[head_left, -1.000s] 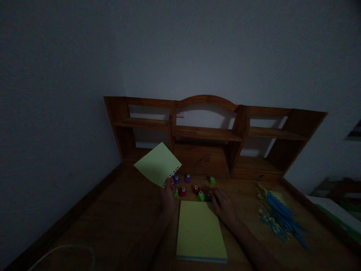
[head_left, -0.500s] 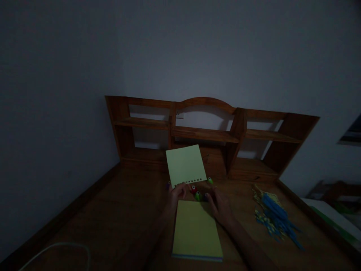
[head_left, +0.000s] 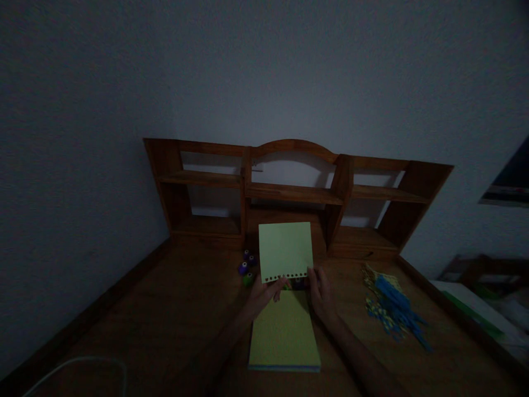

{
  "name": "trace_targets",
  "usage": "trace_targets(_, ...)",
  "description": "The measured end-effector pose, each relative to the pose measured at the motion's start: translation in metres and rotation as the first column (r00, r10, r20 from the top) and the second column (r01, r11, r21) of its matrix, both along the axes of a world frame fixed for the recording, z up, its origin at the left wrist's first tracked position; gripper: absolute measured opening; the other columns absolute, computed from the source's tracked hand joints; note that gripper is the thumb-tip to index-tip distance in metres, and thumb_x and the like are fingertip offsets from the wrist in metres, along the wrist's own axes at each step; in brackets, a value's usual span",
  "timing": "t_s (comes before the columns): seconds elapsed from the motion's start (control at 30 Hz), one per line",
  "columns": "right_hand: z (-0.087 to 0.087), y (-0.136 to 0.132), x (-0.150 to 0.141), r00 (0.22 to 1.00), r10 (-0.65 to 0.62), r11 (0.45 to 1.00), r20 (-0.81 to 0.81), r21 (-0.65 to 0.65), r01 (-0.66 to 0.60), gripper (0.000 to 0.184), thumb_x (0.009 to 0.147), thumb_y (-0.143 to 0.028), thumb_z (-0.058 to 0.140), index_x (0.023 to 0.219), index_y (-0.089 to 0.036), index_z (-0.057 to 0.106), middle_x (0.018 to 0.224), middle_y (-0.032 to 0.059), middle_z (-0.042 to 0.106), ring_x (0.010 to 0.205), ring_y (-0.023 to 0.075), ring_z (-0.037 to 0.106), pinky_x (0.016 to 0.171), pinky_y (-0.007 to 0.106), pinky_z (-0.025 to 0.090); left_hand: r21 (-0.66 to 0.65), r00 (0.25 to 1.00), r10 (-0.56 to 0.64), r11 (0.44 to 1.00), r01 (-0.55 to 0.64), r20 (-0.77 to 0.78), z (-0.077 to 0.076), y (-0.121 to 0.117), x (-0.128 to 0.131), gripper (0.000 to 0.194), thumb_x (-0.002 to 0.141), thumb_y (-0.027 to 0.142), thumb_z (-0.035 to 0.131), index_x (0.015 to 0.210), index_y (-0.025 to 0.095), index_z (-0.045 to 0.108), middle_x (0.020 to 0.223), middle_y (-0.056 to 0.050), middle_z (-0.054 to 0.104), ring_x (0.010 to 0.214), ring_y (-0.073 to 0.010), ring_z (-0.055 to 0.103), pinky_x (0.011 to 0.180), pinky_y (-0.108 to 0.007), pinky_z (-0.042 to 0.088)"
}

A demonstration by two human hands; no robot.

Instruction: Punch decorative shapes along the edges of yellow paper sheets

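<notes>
A pale sheet of paper (head_left: pixel 286 249) with a row of punched holes along its lower edge is held up above the desk. My left hand (head_left: pixel 264 292) grips its lower left part, thumb and fingers closed on the holed edge. At the lower right corner, my right hand (head_left: pixel 321 289) pinches the sheet too. Below both hands lies a yellowish pad of paper (head_left: pixel 285 333), flat on the desk. Several small round spools or beads, among them a purple one (head_left: pixel 243 268) and a green one (head_left: pixel 248 279), sit left of the sheet; others are partly hidden behind it.
A wooden shelf unit (head_left: pixel 295 192) stands along the back of the desk (head_left: pixel 165 320). To the right lies a heap of blue and yellow cords (head_left: pixel 394 303). A white cable (head_left: pixel 93 358) curves at the front left.
The sheet has swung to the right and straightened. My right hand has left the small round things and taken hold of the sheet's corner. The view has shifted slightly.
</notes>
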State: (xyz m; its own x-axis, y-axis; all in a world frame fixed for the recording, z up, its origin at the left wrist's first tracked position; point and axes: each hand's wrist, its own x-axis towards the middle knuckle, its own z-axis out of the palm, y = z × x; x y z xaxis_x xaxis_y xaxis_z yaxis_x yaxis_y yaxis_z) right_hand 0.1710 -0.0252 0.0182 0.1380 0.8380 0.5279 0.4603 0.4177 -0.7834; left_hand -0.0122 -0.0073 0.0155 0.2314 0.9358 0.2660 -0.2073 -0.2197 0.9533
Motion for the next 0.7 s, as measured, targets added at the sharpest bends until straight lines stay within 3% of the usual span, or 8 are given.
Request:
trace_targets(0.2, -0.001, 0.000, 0.002, 1.000, -0.017, 1.000, 0.020, 0.001, 0.017, 0.031, 0.098, -0.044, 0.035, 0.095, -0.019, 0.054, 0.076, 0.0014, 0.061, 0.067, 0.0171, 0.056, 0.061, 0.025, 0.042, -0.002, 0.999, -0.016, 1.000, 0.016, -0.047, -0.004, 0.004, 0.001, 0.028, 0.076, 0.039, 0.067, 0.078, 0.011, 0.068, 0.065, -0.008, 0.063, 0.043, -0.0094, 0.043, 0.042, -0.023, 0.033)
trace_targets(0.43, -0.002, 0.000, -0.001, 1.000, 0.003, 1.000, 0.003, -0.004, -0.003, 0.032, 0.098, -0.045, 0.035, 0.094, -0.019, 0.054, 0.075, 0.0018, 0.059, 0.067, 0.0177, 0.055, 0.060, 0.026, 0.042, -0.073, 0.999, 0.054, 0.996, -0.055, -0.006, 0.010, -0.007, 0.002, 0.026, 0.066, 0.036, 0.076, 0.070, 0.014, 0.062, 0.057, -0.002, 0.057, 0.045, -0.0107, 0.045, 0.043, -0.022, 0.033)
trace_targets(0.53, -0.003, -0.001, -0.002, 1.000, 0.012, 1.000, 0.005, -0.006, -0.012, 0.032, 0.098, -0.044, 0.035, 0.092, -0.019, 0.054, 0.071, 0.0010, 0.057, 0.064, 0.0175, 0.053, 0.058, 0.026, 0.040, -0.090, 0.997, 0.057, 0.995, -0.052, 0.052, 0.014, -0.008, 0.000, 0.032, 0.073, 0.045, 0.068, 0.072, 0.014, 0.063, 0.052, -0.001, 0.055, 0.045, -0.0111, 0.046, 0.047, -0.023, 0.036)
trace_targets(0.7, -0.002, -0.001, -0.003, 1.000, -0.004, 1.000, -0.023, -0.004, 0.004, 0.035, 0.098, -0.046, 0.033, 0.092, -0.019, 0.055, 0.074, 0.0028, 0.059, 0.066, 0.0185, 0.054, 0.059, 0.027, 0.042, -0.172, 0.966, 0.052, 0.985, -0.008, 0.255, 0.010, 0.001, -0.004, 0.053, 0.080, 0.062, 0.051, 0.083, 0.011, 0.063, 0.063, -0.007, 0.063, 0.040, -0.0120, 0.047, 0.042, -0.026, 0.037)
